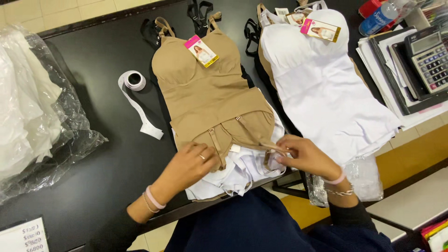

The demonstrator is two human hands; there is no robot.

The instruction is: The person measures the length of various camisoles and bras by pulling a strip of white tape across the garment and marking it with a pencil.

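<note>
Starting at the far left I see a clear plastic bag of white cloth lying on the black surface, and a white price card at the near corner. Next comes a roll of white tape with its loose end trailing toward me. My left hand rests on the lower edge of the beige bodysuit, fingers curled loosely and pressing the fabric down rather than gripping it; a ring shows on one finger and bands sit at the wrist. The beige bodysuit lies flat at the middle of the surface, on top of a stack of white garments, with a pink tag near its neckline. My right hand has its fingers pinched narrow on a thin beige strap at the garment's bottom right corner. Just beside it lies a white bodysuit, and at the far right a calculator sits on papers.
</note>
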